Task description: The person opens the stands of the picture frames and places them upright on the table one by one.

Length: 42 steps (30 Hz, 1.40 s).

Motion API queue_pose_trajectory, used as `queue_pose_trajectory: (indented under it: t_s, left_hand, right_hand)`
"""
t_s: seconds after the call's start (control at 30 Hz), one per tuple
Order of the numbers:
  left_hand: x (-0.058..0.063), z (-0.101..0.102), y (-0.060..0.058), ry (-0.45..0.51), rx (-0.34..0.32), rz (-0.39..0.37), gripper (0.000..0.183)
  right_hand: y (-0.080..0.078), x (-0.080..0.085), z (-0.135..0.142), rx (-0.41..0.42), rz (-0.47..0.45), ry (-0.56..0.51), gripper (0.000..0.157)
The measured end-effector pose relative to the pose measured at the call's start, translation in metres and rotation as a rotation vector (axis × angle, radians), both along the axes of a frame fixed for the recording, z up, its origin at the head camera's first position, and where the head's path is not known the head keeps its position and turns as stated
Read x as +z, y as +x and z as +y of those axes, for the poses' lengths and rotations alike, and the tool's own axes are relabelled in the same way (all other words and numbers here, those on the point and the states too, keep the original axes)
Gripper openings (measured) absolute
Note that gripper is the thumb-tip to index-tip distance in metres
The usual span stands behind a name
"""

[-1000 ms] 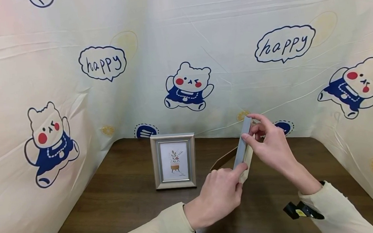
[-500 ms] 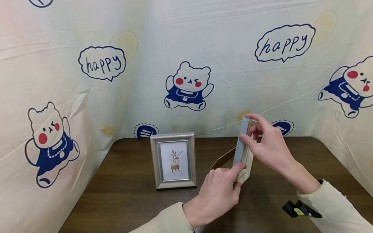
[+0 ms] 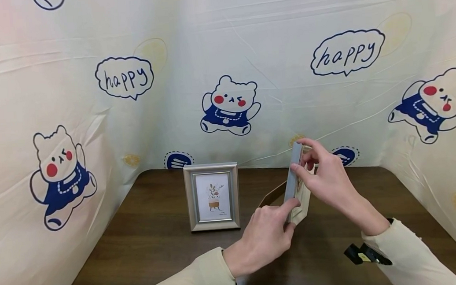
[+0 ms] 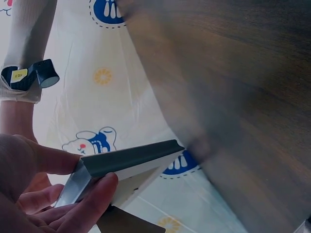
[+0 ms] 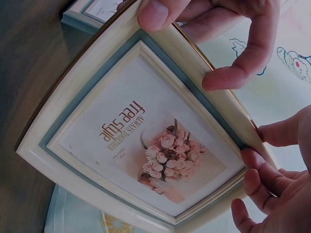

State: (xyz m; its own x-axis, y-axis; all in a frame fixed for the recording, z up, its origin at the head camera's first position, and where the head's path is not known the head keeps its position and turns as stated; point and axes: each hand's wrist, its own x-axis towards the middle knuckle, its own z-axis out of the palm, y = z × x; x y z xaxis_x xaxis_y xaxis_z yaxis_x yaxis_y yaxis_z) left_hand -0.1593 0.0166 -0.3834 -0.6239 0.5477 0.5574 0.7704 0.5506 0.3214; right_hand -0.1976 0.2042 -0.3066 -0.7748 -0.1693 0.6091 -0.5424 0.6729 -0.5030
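Observation:
Both hands hold a picture frame (image 3: 292, 184), seen nearly edge-on and tilted in the head view, its grey-blue side facing the camera. My left hand (image 3: 263, 239) grips its near, lower end with the thumb over the side. My right hand (image 3: 327, 175) pinches the upper end between thumb and fingers. A brown support leg (image 3: 272, 194) juts from its back toward the left. In the right wrist view the held frame's front shows a cream border and a print (image 5: 170, 155) of pink roses lettered "free style".
A second, silvery picture frame (image 3: 191, 202) with a potted-plant print stands upright at left on the dark wooden table (image 3: 147, 236). Patterned fabric (image 3: 284, 37) with bears and "happy" bubbles encloses the table's back and sides.
The held frame and the right hand have shifted slightly left, and a little more of the frame's cream front shows. The left hand barely moves. The standing frame stays put.

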Motion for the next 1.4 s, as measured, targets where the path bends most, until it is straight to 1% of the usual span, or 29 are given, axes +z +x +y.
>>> queue_pose_trajectory:
  t_s: [0.23, 0.43, 0.57, 0.73, 0.93, 1.13, 1.4]
  left_hand:
    - [-0.003, -0.001, 0.000, 0.032, -0.001, -0.009, 0.048]
    - [-0.005, -0.001, 0.001, 0.049, 0.007, -0.027, 0.049]
    - [-0.006, -0.003, 0.000, 0.058, 0.008, -0.040, 0.049]
    - [-0.007, -0.005, 0.000, 0.074, -0.003, -0.076, 0.046]
    - [-0.008, -0.006, -0.001, 0.091, -0.017, -0.085, 0.045]
    - [-0.008, -0.008, -0.003, 0.098, -0.028, -0.102, 0.044]
    - [-0.010, -0.009, -0.002, 0.111, -0.022, -0.115, 0.044]
  right_hand:
    - [0.000, 0.001, 0.001, 0.024, -0.010, 0.006, 0.056]
    - [-0.002, -0.001, 0.002, 0.048, 0.004, 0.016, 0.055]
    - [-0.002, -0.001, 0.001, 0.050, 0.011, 0.019, 0.055]
    - [-0.001, -0.001, 0.000, 0.052, 0.020, 0.023, 0.055]
    - [-0.001, -0.002, -0.001, 0.046, 0.024, 0.030, 0.056]
    - [-0.002, -0.001, 0.000, 0.047, 0.054, 0.042, 0.056]
    - [-0.001, -0.002, 0.001, 0.053, 0.051, 0.032, 0.055]
